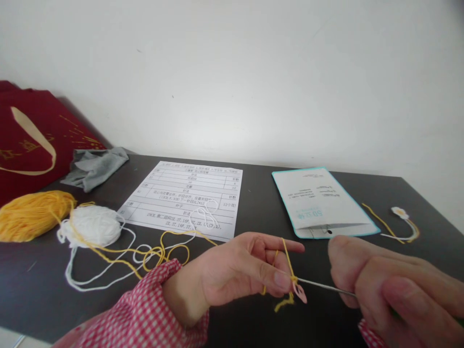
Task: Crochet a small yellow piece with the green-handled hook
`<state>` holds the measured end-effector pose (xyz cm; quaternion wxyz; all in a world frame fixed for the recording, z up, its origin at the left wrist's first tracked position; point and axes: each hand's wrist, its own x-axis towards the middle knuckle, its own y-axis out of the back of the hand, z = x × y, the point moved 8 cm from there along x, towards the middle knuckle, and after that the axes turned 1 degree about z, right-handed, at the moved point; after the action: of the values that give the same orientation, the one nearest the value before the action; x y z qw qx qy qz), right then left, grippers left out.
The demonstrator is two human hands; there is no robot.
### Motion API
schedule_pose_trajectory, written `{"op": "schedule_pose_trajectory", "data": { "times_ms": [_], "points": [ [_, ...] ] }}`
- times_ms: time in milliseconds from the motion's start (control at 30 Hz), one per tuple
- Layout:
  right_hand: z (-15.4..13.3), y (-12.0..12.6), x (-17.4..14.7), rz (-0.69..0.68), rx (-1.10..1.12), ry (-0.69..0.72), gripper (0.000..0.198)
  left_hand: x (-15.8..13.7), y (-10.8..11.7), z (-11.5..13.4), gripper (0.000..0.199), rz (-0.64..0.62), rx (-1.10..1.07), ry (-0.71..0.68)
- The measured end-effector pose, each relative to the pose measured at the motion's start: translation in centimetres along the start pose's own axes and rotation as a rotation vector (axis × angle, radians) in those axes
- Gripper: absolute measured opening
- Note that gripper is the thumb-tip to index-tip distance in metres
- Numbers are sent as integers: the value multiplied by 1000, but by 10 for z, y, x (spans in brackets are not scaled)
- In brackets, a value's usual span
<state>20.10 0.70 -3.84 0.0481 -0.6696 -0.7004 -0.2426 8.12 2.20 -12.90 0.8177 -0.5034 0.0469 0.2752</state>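
Observation:
Yellow yarn runs over the stretched index finger of my left hand. Thumb and fingers of that hand pinch a small yellow loop of stitches, and a short tail hangs below it. A pink stitch marker dangles from the loop. My right hand is wrapped round a crochet hook; its thin metal shaft points left, with the tip at the yellow stitches. A bit of green handle shows under the right fingers. Just where the hook's tip sits in the loop is too small to tell.
A yellow yarn ball and a white yarn ball lie at left, with loose strands trailing over the dark table. Behind are a printed sheet, grey cloth, red bag, white pouch and small crocheted piece.

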Motion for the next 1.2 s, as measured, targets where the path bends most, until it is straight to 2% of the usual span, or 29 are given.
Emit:
{"op": "schedule_pose_trajectory", "data": {
  "times_ms": [67,167,333,467,567,700,833,933,1067,1200],
  "points": [
    [2,-7,5,-15,113,-45,58,-1,-1,0,54,-1,0,3],
    [9,-9,7,37,245,-128,59,-2,-1,0,49,-3,-5,8],
    [13,-9,6,44,318,-156,59,-1,-3,0,54,-3,-13,8],
    [25,-12,6,108,434,-218,54,-4,0,12,56,85,42,-123],
    [38,-20,3,148,506,-290,50,-10,6,26,72,216,127,-287],
    [44,-25,-1,164,447,-259,48,-13,11,34,102,334,210,-402],
    [53,-27,-1,168,488,-340,49,-11,12,32,115,375,256,-422],
    [66,-29,0,180,587,-512,50,-9,13,29,118,402,261,-411],
    [81,-33,-4,166,694,-718,51,-5,12,25,115,379,279,-394],
    [81,-28,-3,151,655,-706,50,-4,11,22,114,348,297,-383]
  ]
}}
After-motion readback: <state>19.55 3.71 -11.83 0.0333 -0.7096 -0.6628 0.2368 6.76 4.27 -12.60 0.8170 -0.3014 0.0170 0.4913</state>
